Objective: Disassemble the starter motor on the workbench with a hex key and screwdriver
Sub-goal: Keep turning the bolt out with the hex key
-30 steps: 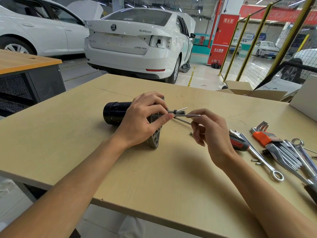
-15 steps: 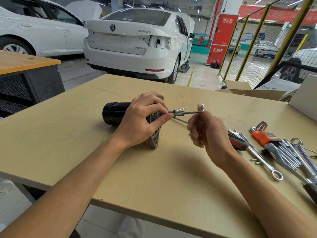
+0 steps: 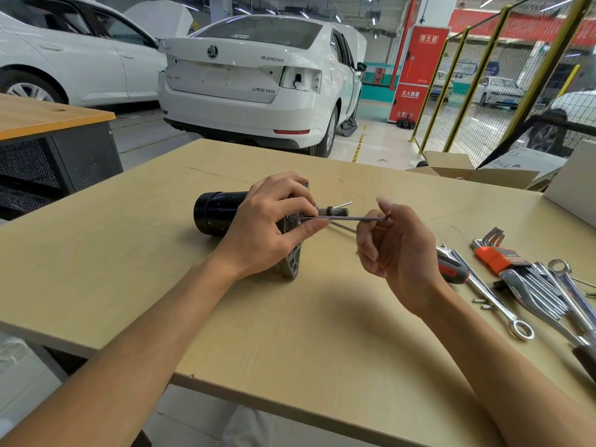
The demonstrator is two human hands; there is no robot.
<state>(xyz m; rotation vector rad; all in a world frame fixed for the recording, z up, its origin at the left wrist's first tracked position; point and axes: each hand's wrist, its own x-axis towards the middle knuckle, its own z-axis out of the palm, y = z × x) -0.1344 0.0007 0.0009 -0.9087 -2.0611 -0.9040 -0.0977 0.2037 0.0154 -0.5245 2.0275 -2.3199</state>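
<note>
The starter motor [image 3: 219, 212] had a glossy black body and a dull grey metal flange, and it lay on a pale tan wood-grain surface [image 3: 129, 269]. The hex key [image 3: 348, 217] was dark silvery steel. The screwdriver [image 3: 451, 269] handle was red and black, the hex key set [image 3: 496, 256] holder orange, and the wrenches [image 3: 548, 295] bright chrome.

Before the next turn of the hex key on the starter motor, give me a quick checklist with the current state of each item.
1. Starter motor steadied: ok, the left hand grips it at its flange end on the workbench.
2. Hex key held: ok, the right hand pinches its outer end.
3. Key tip seated in the bolt: cannot tell, left fingers hide it.
4. Key level with the bolt axis: ok, the shaft lies roughly horizontal.
5. Screwdriver within reach: ok, it lies just right of the right hand.
6. Bolt loosened: cannot tell.
</note>
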